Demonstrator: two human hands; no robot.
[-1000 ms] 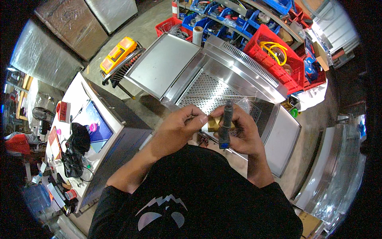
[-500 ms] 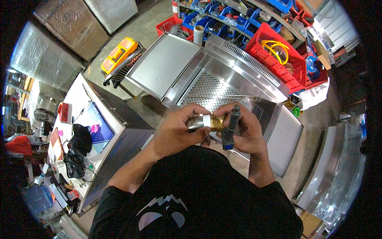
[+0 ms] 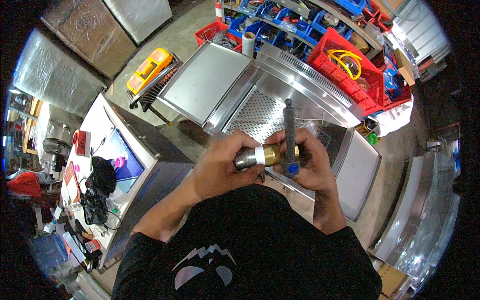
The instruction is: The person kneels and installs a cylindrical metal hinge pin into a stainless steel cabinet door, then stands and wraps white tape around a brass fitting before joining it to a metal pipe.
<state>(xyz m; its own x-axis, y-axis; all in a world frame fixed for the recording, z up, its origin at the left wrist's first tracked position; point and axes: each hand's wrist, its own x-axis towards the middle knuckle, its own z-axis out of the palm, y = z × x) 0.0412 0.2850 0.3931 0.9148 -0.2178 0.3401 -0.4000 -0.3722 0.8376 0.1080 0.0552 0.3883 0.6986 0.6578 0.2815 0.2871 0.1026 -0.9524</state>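
Observation:
Between my hands, above the stainless steel counter unit [image 3: 300, 90], is a brass fitting [image 3: 271, 155] lined up with a grey metal pipe piece [image 3: 245, 159]. A white band [image 3: 259, 155], like thread tape, circles the pipe piece where it meets the brass. My left hand [image 3: 215, 162] is closed round the grey piece. Gripped in my right hand [image 3: 317, 162] is the brass fitting, which looks like a valve; a long dark lever handle [image 3: 289, 127] with a blue spot at its near end crosses in front of the fingers. The right fingertips are partly hidden behind it.
The steel unit holds a perforated tray [image 3: 265, 107] with a thin rod across it. A red crate [image 3: 345, 75] with yellow hose stands at its back right, blue parts bins [image 3: 280, 25] behind. To the left are a cluttered white table [image 3: 107, 200] and a yellow toolbox [image 3: 150, 70].
The lever handle has swung round in my right hand, so its free end now points away from me. The brass part shows more. My left hand has hardly moved.

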